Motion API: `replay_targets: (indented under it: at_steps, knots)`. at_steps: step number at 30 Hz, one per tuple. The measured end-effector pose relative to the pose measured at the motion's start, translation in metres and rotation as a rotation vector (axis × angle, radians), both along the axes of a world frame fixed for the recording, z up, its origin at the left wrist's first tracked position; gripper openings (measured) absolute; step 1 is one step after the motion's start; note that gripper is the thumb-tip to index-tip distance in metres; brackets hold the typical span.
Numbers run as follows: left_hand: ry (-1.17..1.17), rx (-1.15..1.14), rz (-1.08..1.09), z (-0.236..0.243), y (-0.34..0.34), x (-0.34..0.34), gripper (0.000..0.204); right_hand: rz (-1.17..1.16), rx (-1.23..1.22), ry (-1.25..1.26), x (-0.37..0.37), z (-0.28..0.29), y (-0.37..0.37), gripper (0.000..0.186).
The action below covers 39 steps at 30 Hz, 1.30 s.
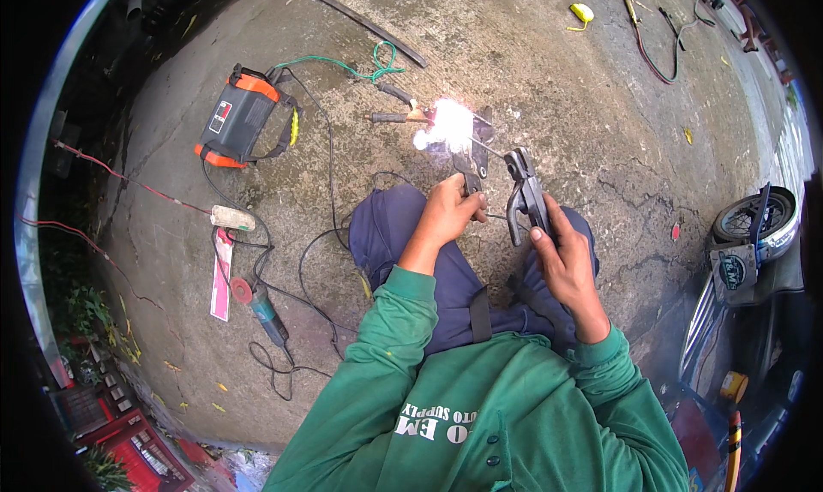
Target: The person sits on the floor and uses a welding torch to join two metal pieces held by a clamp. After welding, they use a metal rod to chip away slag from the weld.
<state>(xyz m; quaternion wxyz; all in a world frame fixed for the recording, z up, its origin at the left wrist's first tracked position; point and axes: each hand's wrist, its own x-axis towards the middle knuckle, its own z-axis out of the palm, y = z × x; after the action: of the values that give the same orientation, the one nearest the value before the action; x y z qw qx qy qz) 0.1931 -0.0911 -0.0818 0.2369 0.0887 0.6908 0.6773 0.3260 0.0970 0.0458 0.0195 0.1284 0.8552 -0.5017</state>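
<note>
My right hand is closed round a black welding electrode holder. From its jaws a thin electrode slants up and left into a glaring white arc. My left hand is closed on the near end of a dark metal piece, which leads toward the arc. Another dark flat metal piece lies just right of the glare. Left of the arc, a ground clamp has its jaws close to the bright spot. The glare hides where the metal and the electrode tip meet.
An orange and grey welding machine stands at the left, its cables looping over the concrete. An angle grinder lies near my left sleeve. A long metal bar rests at the far side. At the right is a wheel.
</note>
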Motion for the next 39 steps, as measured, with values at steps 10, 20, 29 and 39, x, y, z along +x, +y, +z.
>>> replay_targets:
  at_steps: [10,20,29,39]
  knots:
    - [0.030,-0.047,-0.015,-0.005,-0.001,-0.002,0.015,0.013,0.006,0.039,-0.001,-0.004,0.000,0.055]
    - [0.105,-0.180,-0.032,0.004,-0.003,0.000,0.028,0.004,-0.010,0.020,-0.001,-0.004,0.000,0.054]
    - [0.138,-0.241,-0.017,0.013,-0.003,0.002,0.026,-0.001,-0.020,0.192,0.000,-0.013,0.000,0.055]
    - [0.038,-0.054,-0.015,0.002,-0.001,0.000,0.017,0.024,0.020,0.201,0.003,-0.010,0.003,0.055]
